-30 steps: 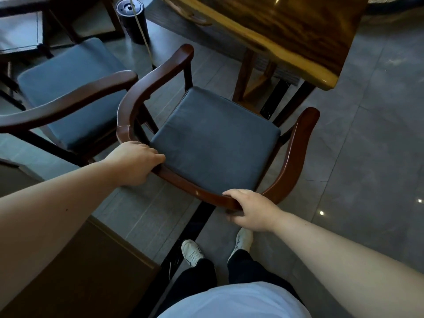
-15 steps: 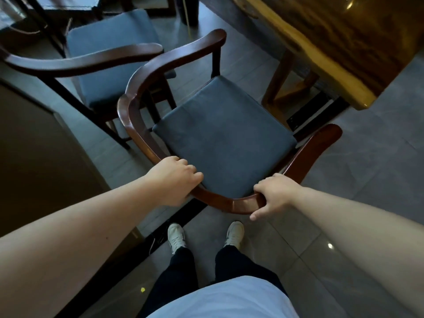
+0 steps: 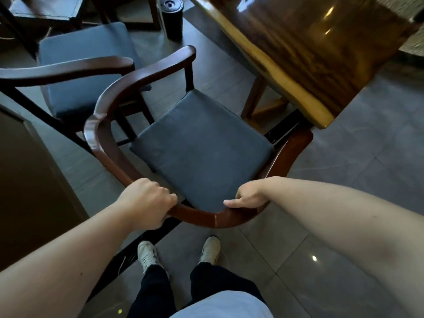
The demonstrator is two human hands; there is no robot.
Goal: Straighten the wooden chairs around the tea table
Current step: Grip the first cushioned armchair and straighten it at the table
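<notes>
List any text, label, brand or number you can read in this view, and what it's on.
None is readable.
The black cylindrical container on the floor has pale marks on its lid, too small and blurred to read.
The chair held by the left hand and right hand, the second chair and the tea table show no lettering.

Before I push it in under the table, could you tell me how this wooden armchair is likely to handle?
The wooden armchair looks solid and rigid, so it probably moves as one piece and feels fairly heavy. On the smooth floor tiles its legs may slide rather than catch. The seat cushion seems a separate pad and might shift. Both the left hand and the right hand grip the curved back rail.
</notes>
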